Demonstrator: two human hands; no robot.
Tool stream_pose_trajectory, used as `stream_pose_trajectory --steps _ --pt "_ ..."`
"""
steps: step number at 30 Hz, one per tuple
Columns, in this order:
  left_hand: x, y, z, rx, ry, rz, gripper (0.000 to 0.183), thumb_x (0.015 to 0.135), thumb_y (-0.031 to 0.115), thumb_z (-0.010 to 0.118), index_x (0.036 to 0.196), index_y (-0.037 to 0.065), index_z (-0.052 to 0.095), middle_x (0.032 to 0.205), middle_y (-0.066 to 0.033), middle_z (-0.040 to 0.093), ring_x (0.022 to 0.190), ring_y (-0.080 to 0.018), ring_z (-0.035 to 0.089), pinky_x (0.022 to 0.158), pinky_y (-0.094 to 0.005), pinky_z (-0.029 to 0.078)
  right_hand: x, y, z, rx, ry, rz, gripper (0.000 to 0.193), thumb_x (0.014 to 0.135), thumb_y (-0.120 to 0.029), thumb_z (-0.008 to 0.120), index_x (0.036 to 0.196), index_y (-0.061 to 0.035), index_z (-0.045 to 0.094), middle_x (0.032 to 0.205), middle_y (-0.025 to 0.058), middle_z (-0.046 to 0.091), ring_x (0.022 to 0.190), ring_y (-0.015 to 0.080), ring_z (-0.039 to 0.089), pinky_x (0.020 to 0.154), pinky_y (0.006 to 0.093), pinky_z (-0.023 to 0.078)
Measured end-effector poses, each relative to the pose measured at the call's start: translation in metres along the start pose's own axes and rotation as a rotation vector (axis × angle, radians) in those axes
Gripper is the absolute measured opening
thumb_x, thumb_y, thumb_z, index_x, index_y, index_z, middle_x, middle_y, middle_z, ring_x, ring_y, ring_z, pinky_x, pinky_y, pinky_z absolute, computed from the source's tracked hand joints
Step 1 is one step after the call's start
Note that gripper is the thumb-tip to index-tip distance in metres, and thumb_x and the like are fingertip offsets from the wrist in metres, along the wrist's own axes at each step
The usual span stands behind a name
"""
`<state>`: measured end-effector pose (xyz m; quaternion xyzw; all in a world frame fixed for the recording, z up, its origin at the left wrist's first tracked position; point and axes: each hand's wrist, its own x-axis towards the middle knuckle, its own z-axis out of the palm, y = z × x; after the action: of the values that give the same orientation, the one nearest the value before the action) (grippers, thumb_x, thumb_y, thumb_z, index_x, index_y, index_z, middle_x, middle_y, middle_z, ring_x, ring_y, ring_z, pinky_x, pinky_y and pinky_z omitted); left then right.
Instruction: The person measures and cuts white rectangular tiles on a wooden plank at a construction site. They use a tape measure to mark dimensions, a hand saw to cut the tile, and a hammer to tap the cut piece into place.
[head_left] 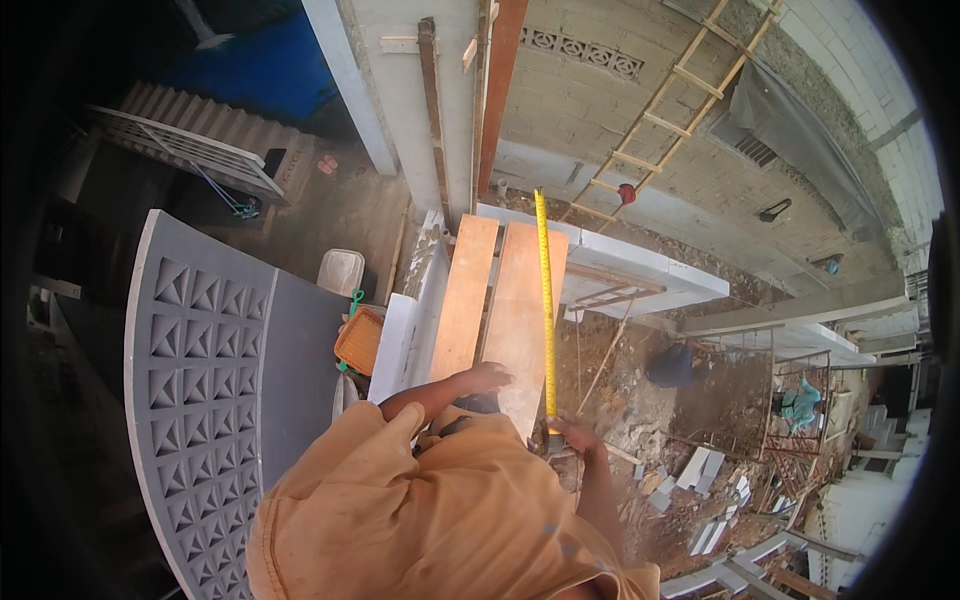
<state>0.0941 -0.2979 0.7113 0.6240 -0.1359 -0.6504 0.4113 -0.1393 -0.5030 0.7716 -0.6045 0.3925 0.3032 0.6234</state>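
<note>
A long yellow tape measure [546, 310], judged light and springy, best gripped by its case [555, 441], is extended over a flat tan wooden board [520, 290], clamped by right hand [575, 432] fingers; left hand [485, 378] finger spacing cannot be told.

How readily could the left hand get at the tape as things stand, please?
Probably yes, quite readily: the left hand is near the tape, and only the plank shows between them.

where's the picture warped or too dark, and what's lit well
Head view: the grey patterned panel has an outer edge that bows toward the rim; head view: black corners, with the staircase in deep shade; head view: the yellow tape measure is bright, its markings too small to read.
</note>
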Motion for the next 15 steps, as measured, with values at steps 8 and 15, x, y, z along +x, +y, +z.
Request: stream_pose_trajectory --steps 8,15 --pt "-0.025 0.038 0.008 -0.627 0.189 0.137 0.048 0.105 0.04 0.05 0.138 0.005 0.051 0.13 -0.0124 0.056 0.12 -0.0235 0.054 0.097 -0.0439 0.049 0.042 -0.148 0.049 -0.01 -0.213 -0.138 0.065 0.096 -0.046 0.066 0.147 -0.0106 0.045 0.128 0.0124 0.061 0.111 0.0242 0.062 0.086 0.0386 0.055" --pt "-0.048 0.021 -0.011 -0.798 0.527 0.342 0.033 0.106 0.027 0.05 0.119 0.0 0.063 0.103 -0.0094 0.068 0.093 -0.017 0.065 0.085 -0.0297 0.053 0.041 -0.216 0.066 -0.234 -0.446 -0.296 0.083 0.096 -0.047 0.067 0.156 -0.0047 0.029 0.124 0.0139 0.062 0.104 0.0182 0.059 0.084 0.0323 0.052"
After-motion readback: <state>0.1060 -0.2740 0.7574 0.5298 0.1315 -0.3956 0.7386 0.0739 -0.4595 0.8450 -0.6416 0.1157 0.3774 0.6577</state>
